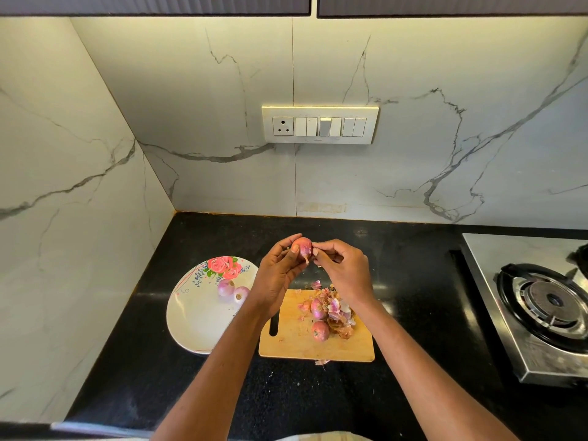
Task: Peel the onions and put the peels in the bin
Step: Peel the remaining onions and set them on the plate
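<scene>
Centre frame: left hand [280, 268] grips onion [302, 245]; right hand [342, 268] pinches its skin, above cutting board [292, 342].

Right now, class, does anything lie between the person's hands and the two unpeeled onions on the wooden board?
Nothing visible does. Both hands, left and right, hold a small pink onion above the black counter. The two unpeeled onions lie uncovered on the wooden chopping board, beside loose peels.

Pink onion [302, 246] aloft, partly peeled
</scene>
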`<state>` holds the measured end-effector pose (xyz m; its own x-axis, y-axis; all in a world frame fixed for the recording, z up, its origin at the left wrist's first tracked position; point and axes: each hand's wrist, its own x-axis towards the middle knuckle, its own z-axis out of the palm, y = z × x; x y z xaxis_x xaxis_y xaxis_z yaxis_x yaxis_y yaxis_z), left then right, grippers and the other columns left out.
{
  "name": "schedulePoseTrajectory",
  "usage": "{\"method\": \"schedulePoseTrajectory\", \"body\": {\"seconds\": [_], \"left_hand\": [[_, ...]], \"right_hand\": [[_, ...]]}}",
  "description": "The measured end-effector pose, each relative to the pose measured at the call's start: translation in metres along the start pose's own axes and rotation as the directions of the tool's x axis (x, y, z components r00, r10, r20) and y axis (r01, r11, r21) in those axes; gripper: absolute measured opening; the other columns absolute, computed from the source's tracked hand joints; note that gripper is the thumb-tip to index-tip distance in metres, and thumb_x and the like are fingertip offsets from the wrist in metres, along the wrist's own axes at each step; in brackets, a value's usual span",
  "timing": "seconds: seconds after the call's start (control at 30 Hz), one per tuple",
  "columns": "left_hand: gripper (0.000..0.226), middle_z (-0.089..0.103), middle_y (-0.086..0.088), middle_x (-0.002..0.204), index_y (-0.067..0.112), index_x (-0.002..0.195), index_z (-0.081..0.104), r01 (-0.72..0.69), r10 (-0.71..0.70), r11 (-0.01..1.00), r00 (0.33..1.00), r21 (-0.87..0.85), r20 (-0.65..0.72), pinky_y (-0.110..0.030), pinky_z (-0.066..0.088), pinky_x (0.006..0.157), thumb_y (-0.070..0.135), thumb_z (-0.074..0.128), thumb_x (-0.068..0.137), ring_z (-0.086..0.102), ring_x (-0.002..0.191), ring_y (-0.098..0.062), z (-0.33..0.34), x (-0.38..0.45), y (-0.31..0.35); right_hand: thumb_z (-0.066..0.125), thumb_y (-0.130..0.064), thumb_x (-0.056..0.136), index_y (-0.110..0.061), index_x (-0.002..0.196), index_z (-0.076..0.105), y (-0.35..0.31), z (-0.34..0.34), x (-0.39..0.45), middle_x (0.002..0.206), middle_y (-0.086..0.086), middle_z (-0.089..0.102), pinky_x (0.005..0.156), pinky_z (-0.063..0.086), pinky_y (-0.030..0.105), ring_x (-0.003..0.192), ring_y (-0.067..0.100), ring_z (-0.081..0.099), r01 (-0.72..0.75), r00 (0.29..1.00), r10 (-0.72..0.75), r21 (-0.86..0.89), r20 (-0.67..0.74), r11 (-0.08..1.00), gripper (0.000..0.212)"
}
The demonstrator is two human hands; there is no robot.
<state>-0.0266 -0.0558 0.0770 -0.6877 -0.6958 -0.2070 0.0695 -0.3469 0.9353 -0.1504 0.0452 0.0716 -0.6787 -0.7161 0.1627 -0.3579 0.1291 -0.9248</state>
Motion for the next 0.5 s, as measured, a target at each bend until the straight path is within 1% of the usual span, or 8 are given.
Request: {"method": "schedulePoseTrajectory", "body": {"seconds": [0.07, 0.17, 0.27, 0.37, 0.5], "left_hand": [[0.033, 0.067, -0.008, 0.129, 0.018, 0.134, 0.06, -0.006, 0.006, 1.0, 1.0, -0.003, -0.001, -0.036, 0.054, 0.103, 0.019, 0.056, 0.101, 0.068, 0.117, -0.023, -0.0005, 0.0004, 0.0005], [0.035, 0.066, -0.008, 0.13, 0.017, 0.134, 0.059, -0.024, 0.024, 1.0, 0.999, -0.009, -0.023, -0.034, 0.056, 0.1, 0.019, 0.058, 0.1, 0.068, 0.117, -0.023, -0.0002, 0.0002, 0.0002], [0.036, 0.066, -0.007, 0.13, 0.017, 0.135, 0.059, -0.041, 0.041, 0.999, 0.998, 0.008, -0.05, -0.036, 0.055, 0.102, 0.019, 0.06, 0.099, 0.068, 0.117, -0.022, 0.0006, 0.0011, -0.0018], [0.037, 0.067, -0.006, 0.129, 0.016, 0.135, 0.059, -0.044, 0.045, 0.999, 0.998, 0.022, -0.049, -0.038, 0.054, 0.104, 0.019, 0.062, 0.098, 0.068, 0.117, -0.022, 0.0011, 0.0018, -0.0024], [0.035, 0.067, -0.006, 0.129, 0.017, 0.134, 0.059, -0.048, 0.049, 0.998, 0.998, 0.035, -0.036, -0.036, 0.054, 0.102, 0.018, 0.061, 0.099, 0.068, 0.117, -0.021, 0.0012, 0.0012, -0.0021]], "right_hand": [[0.073, -0.024, 0.093, -0.019, 0.11, 0.077, -0.0029, -0.0007, 0.0009, 0.099, -0.009, 0.076, 0.086, 0.062, 0.032, 0.09, 0.005, 0.073, -0.011, 1.0, 0.01, 0.024, 0.02, 1.0, 0.018], [0.074, -0.033, 0.09, -0.022, 0.113, 0.074, -0.0069, -0.0002, 0.0008, 0.104, -0.012, 0.074, 0.088, 0.06, 0.025, 0.098, 0.002, 0.07, -0.022, 0.999, 0.02, 0.047, 0.039, 0.999, 0.026], [0.077, -0.032, 0.089, -0.023, 0.116, 0.072, -0.007, 0.001, -0.0005, 0.107, -0.01, 0.074, 0.088, 0.059, 0.023, 0.1, 0.002, 0.069, -0.046, 0.999, 0.044, 0.08, 0.026, 0.996, 0.029], [0.08, -0.027, 0.087, -0.023, 0.114, 0.069, -0.0066, 0.0012, -0.0007, 0.103, -0.01, 0.075, 0.086, 0.058, 0.022, 0.096, 0.0, 0.071, -0.063, 0.998, 0.064, 0.083, -0.004, 0.994, 0.03], [0.081, -0.025, 0.086, -0.024, 0.11, 0.062, -0.0073, 0.0005, -0.0014, 0.095, -0.008, 0.077, 0.078, 0.058, 0.017, 0.086, 0.001, 0.073, -0.077, 0.997, 0.079, 0.1, -0.016, 0.992, 0.031]]}}
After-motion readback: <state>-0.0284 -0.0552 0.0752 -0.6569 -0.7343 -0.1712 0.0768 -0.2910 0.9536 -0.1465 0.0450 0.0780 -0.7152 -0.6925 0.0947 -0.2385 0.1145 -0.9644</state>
